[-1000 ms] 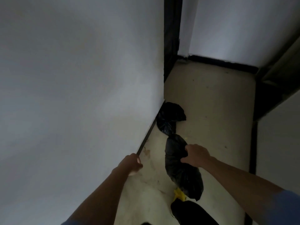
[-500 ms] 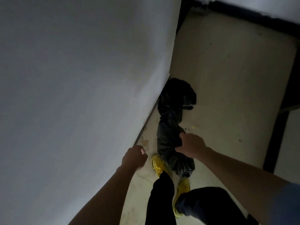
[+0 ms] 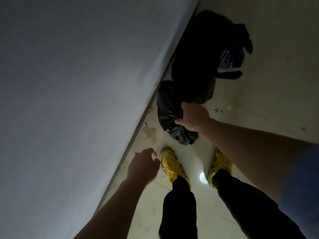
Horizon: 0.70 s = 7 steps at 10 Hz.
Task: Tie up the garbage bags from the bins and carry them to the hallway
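A black garbage bag (image 3: 170, 107) lies low by the foot of the wall, and my right hand (image 3: 194, 118) is shut on its top. It seems to rest on the pale floor (image 3: 269, 94). Behind it another black garbage bag (image 3: 203, 54) sits on the floor against the wall, its tied ends sticking out to the right. My left hand (image 3: 142, 166) hangs near the wall with curled fingers and holds nothing.
A white wall (image 3: 77, 92) fills the left side and meets the floor along a dark baseboard. My feet in yellow shoes (image 3: 170, 163) stand just short of the held bag. Small scraps of litter (image 3: 222, 108) and a stain (image 3: 151, 132) mark the floor.
My view has tilted down and I have stepped closer to the bags. My right hand has lowered the held bag next to the bag by the wall. My left hand stays empty.
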Motion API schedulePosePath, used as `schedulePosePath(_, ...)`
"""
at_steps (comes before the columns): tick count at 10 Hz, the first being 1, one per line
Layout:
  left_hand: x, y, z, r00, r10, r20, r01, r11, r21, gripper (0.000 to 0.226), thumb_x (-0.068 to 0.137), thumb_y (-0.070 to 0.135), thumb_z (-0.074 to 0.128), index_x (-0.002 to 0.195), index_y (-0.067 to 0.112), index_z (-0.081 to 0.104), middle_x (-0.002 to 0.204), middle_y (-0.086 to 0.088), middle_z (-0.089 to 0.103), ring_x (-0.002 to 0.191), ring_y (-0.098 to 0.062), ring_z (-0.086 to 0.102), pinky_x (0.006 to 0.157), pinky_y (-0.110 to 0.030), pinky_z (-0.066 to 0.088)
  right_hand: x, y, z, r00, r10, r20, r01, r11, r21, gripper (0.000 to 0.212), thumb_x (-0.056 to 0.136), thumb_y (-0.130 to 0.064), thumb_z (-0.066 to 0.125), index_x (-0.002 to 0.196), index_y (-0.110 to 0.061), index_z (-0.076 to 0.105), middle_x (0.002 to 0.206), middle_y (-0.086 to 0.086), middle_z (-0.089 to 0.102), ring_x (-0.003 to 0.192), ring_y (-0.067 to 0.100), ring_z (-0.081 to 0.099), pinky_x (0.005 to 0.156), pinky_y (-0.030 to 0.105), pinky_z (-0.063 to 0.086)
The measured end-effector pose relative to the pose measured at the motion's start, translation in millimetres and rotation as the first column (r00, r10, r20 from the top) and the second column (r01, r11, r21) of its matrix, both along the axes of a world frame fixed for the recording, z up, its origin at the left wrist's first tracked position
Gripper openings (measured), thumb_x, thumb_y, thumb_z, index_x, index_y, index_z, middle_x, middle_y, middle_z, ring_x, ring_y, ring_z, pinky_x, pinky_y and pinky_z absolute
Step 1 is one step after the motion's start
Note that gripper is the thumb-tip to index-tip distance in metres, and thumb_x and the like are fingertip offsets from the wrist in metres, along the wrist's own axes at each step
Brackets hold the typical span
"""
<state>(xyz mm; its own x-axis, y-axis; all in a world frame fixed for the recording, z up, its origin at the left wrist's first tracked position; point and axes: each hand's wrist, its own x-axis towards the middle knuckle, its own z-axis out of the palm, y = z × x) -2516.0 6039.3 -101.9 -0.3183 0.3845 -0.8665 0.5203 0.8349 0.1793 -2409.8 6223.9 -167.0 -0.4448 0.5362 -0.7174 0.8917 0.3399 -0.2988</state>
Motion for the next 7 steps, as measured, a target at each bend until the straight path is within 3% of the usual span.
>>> schedulePosePath(2,3,3,-69,0.998,0.050,-0.029,-0.052,0.997,-0.050,0.024,0.094,0.028,0.052,0.114,0.023,0.063,0.119,0.001,0.065,0.110,-0.017,0.061,0.095,-0.037,0.050,-1,7,-91,1.000,0.020,0.014,-0.019,0.999,-0.028,0.053,0.091,-0.037,0.065,0.132,-0.009,0.044,0.126,0.016,0.056,0.114,0.036,0.056,0.082,0.038,0.045)
schedulePosePath(3,8,14,-72,0.998,0.061,-0.031,-0.063,0.996,-0.059,0.022,0.092,0.027,0.054,0.111,0.023,0.063,0.117,-0.001,0.067,0.107,-0.018,0.062,0.095,-0.040,0.051,12,10,-88,0.999,0.036,-0.009,-0.036,0.999,-0.025,0.052,0.092,-0.035,0.063,0.135,-0.013,0.044,0.130,0.015,0.050,0.117,0.035,0.051,0.087,0.040,0.046)
schedulePosePath(5,21,64,0,0.999,-0.014,-0.029,0.015,1.000,0.017,0.022,0.093,0.027,0.051,0.111,0.022,0.063,0.114,0.000,0.067,0.106,-0.018,0.062,0.092,-0.036,0.051,63,36,-1,1.000,0.006,0.007,-0.006,1.000,-0.016,0.034,0.096,-0.028,0.053,0.125,-0.011,0.049,0.122,0.013,0.052,0.112,0.031,0.053,0.079,0.037,0.045)
schedulePosePath(7,20,126,142,0.996,-0.027,-0.086,0.043,0.980,0.193,0.023,0.092,0.025,0.053,0.110,0.018,0.066,0.114,-0.002,0.068,0.107,-0.020,0.063,0.093,-0.036,0.050,97,76,150,1.000,-0.008,0.017,0.007,0.999,0.045,0.038,0.097,-0.030,0.051,0.132,-0.016,0.047,0.124,0.011,0.053,0.110,0.029,0.054,0.078,0.033,0.042)
